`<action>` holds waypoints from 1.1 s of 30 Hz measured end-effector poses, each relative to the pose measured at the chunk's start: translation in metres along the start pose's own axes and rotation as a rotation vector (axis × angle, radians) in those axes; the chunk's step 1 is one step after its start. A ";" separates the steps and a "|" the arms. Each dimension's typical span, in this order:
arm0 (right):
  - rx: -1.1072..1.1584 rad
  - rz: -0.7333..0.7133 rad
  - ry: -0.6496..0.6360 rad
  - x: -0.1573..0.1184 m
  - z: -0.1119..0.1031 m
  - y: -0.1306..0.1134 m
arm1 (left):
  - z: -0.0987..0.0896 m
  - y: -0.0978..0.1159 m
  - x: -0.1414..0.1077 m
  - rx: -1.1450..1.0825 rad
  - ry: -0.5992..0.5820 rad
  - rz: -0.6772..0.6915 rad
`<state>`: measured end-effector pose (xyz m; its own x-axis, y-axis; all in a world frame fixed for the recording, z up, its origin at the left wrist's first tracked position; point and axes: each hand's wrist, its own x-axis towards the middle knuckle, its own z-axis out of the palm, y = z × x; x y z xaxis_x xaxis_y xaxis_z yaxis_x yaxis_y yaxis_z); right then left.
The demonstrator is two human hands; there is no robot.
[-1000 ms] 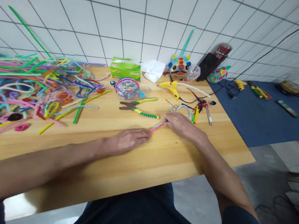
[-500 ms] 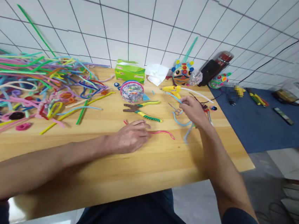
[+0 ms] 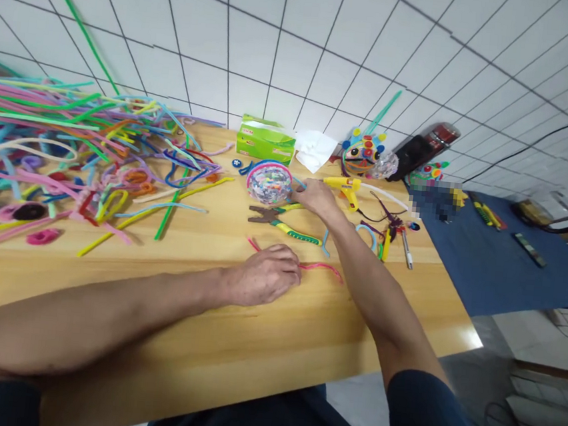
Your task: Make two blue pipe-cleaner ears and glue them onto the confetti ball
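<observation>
Resting knuckles-up on the wooden counter (image 3: 251, 344), the left hand (image 3: 265, 278) lies loosely curled over one pink pipe cleaner (image 3: 319, 267), pinning it flat. The right hand (image 3: 318, 197) reaches to one clear bowl of beads (image 3: 269, 182), fingers narrowed on one light-blue pipe cleaner (image 3: 325, 242) that trails over one pair of green-handled pliers (image 3: 283, 219). Farther back sit one yellow glue gun (image 3: 345, 187), one green tissue box (image 3: 265, 140) and two decorated figures (image 3: 363, 152).

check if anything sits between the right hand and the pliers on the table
Nothing visible does. The right hand hovers just past the yellow-green handled pliers, by the clear bowl of beads. The left hand rests nearer, on the pink pipe cleaner.
</observation>
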<state>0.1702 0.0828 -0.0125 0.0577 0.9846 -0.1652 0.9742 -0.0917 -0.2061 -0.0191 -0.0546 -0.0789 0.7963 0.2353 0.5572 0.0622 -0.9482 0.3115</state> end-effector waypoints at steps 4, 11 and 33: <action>0.042 0.000 -0.035 0.004 -0.006 0.003 | 0.001 -0.001 -0.001 -0.021 -0.006 0.002; 0.455 -0.014 0.134 -0.025 -0.030 0.054 | 0.013 0.004 -0.008 0.065 -0.046 -0.097; 1.377 -0.096 -0.116 -0.157 0.023 0.028 | -0.013 0.007 0.016 -1.034 0.438 -0.793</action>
<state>0.1831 -0.0778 -0.0145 -0.0807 0.9837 -0.1610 -0.0286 -0.1637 -0.9861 -0.0133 -0.0544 -0.0580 0.4927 0.8647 0.0975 -0.2187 0.0146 0.9757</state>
